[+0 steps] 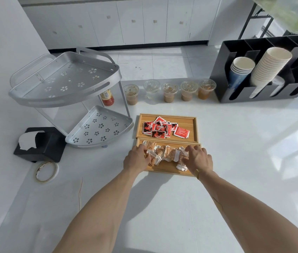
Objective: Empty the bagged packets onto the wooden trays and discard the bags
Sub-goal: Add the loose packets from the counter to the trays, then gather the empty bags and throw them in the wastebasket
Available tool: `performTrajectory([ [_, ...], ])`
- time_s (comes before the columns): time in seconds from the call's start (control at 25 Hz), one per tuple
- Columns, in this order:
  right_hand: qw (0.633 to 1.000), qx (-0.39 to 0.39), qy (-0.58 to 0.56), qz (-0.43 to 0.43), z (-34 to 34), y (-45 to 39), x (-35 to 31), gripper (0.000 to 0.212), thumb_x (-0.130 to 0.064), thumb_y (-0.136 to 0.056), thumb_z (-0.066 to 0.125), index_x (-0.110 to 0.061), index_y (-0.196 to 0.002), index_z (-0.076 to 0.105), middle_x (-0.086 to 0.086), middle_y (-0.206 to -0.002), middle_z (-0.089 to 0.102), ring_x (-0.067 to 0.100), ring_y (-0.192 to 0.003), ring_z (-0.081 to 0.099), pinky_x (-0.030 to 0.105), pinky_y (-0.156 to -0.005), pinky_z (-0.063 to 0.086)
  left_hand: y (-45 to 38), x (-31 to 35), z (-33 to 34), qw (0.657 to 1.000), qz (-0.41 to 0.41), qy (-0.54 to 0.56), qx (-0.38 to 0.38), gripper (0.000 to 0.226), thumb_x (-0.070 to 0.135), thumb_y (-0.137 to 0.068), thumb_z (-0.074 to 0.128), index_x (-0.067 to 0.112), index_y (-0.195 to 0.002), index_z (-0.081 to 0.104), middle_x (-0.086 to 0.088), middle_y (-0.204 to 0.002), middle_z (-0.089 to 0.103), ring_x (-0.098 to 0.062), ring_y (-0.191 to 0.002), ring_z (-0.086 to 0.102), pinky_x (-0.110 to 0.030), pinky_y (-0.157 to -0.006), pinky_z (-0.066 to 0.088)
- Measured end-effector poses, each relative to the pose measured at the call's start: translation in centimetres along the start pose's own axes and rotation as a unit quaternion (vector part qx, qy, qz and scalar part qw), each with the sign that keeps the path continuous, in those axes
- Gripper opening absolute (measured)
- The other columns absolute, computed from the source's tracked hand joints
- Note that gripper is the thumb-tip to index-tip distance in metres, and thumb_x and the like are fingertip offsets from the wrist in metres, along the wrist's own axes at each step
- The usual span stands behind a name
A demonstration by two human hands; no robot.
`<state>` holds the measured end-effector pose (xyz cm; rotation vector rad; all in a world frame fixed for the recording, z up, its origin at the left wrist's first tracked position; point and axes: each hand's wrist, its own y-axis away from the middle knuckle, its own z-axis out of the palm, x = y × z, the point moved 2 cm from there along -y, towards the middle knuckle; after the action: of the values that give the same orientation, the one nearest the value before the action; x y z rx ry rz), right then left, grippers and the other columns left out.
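Two wooden trays lie side by side on the white counter. The far tray [192, 123] holds a pile of red packets [160, 127]. The near tray [166, 169] holds several orange-brown packets [168, 152] in clear wrappers. My left hand [136, 158] rests on the left end of that pile, fingers curled onto the packets. My right hand [198, 157] presses on the right end, fingers spread over the packets. No bag is visible on the counter; whether either hand grips a packet is hidden by the fingers.
A grey two-tier corner rack [66, 83] stands to the left, with a black tissue box [40, 145] and a tape roll [46, 172] nearer. Several lidded plastic cups [169, 92] line the back. A black cup organiser [265, 72] stands at the right.
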<state>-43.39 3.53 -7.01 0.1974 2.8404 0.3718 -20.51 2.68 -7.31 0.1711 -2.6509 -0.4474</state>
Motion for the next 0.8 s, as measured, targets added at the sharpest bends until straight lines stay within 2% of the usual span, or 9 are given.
performTrajectory([
  [0.16, 1.0, -0.022, 0.01, -0.011, -1.2, 1.4, -0.6, 0.043, -0.045, -0.091, 0.056, -0.026, -0.13, 0.054, 0.006, -0.131, 0.056, 0.027, -0.124, 0.049, 0.042, -0.096, 0.04, 1.1, -0.4, -1.1, 1.0, 0.007, -0.009, -0.014, 0.048, 0.039, -0.088, 0.06, 0.02, -0.131, 0.05, -0.006, -0.13, 0.055, -0.025, -0.115, 0.057, -0.043, -0.088, 0.054],
  [0.28, 0.999, -0.031, 0.023, -0.025, -1.6, 2.4, -1.1, 0.041, -0.05, -0.091, 0.053, -0.027, -0.125, 0.058, 0.005, -0.125, 0.061, 0.026, -0.121, 0.051, 0.041, -0.094, 0.042, 2.0, -0.8, -2.0, 0.998, 0.015, -0.035, -0.043, 0.05, 0.047, -0.088, 0.058, 0.022, -0.13, 0.052, -0.006, -0.131, 0.054, -0.026, -0.118, 0.055, -0.044, -0.093, 0.05],
  [0.44, 0.997, -0.06, 0.034, -0.028, -1.9, 3.5, -1.4, 0.039, -0.054, -0.089, 0.05, -0.03, -0.116, 0.065, 0.003, -0.118, 0.067, 0.026, -0.114, 0.056, 0.039, -0.09, 0.043, 2.9, -1.8, -2.9, 0.989, 0.026, -0.089, -0.111, 0.055, 0.057, -0.084, 0.055, 0.027, -0.129, 0.055, -0.005, -0.135, 0.054, -0.026, -0.119, 0.054, -0.042, -0.098, 0.046],
  [0.6, 0.99, -0.126, 0.048, -0.043, -1.9, 4.4, -1.9, 0.038, -0.053, -0.089, 0.048, -0.036, -0.119, 0.064, -0.002, -0.126, 0.065, 0.022, -0.118, 0.057, 0.036, -0.092, 0.045, 4.0, -3.4, -3.6, 0.977, 0.024, -0.114, -0.18, 0.054, 0.059, -0.084, 0.055, 0.025, -0.127, 0.056, -0.002, -0.135, 0.056, -0.023, -0.12, 0.054, -0.038, -0.098, 0.045],
  [0.8, 0.98, -0.156, 0.082, -0.088, -1.3, 5.2, -4.0, 0.039, -0.05, -0.091, 0.049, -0.032, -0.123, 0.063, 0.0, -0.129, 0.064, 0.023, -0.12, 0.057, 0.035, -0.092, 0.047, 6.6, -6.1, -4.9, 0.979, -0.002, -0.104, -0.178, 0.056, 0.057, -0.083, 0.055, 0.026, -0.129, 0.055, 0.0, -0.134, 0.056, -0.022, -0.12, 0.053, -0.039, -0.101, 0.044],
])
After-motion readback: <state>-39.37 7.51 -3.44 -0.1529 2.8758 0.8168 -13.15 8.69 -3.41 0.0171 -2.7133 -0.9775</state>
